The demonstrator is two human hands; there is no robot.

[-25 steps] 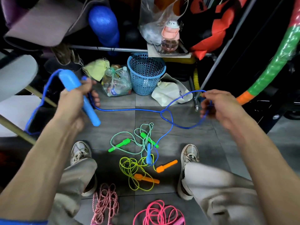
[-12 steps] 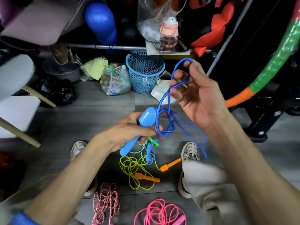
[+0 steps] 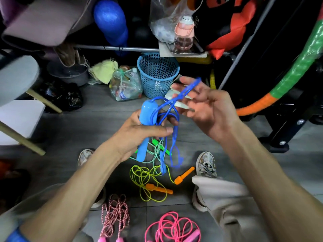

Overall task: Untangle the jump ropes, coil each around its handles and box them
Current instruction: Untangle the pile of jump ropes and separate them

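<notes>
A seated person winds a blue jump rope around its handle above a floor strewn with other ropes.

The left hand (image 3: 139, 131) grips the blue handle (image 3: 146, 126) upright, likely as a core for winding; the right hand (image 3: 206, 109), fingers loosely curled, holds a loop of the blue rope (image 3: 185, 92) stretched taut from it. Slack and the second handle (image 3: 162, 165) dangle between the shoes. On the floor (image 3: 90, 130) below lie a green rope (image 3: 153, 155), a yellow rope (image 3: 143, 179), a red-and-white rope (image 3: 114, 215) and a pink rope (image 3: 172, 227). A blue basket (image 3: 157, 74) stands close ahead, so winding room is tight. No box is in view.
</notes>
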